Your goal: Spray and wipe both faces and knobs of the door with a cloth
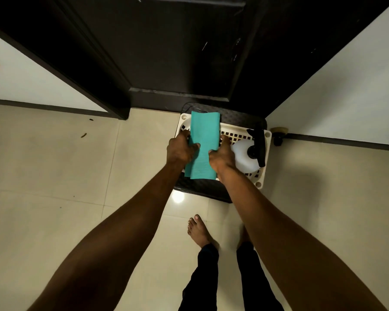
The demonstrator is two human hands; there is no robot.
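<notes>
A folded teal cloth (203,140) is held over a cream plastic basket (262,178) on the floor. My left hand (182,150) grips the cloth's left edge, thumb on top. My right hand (222,154) grips its right edge the same way. A white spray bottle (243,157) with a black trigger head lies in the basket just right of my right hand. The dark brown door (177,52) stands directly behind the basket, its lower panels in view; no knob is visible.
The basket sits on a black mat (200,189) at the foot of the door. White walls run along the left and right. A door stopper (279,134) is on the right wall's skirting. My bare feet stand on beige floor tiles (54,176) below the mat.
</notes>
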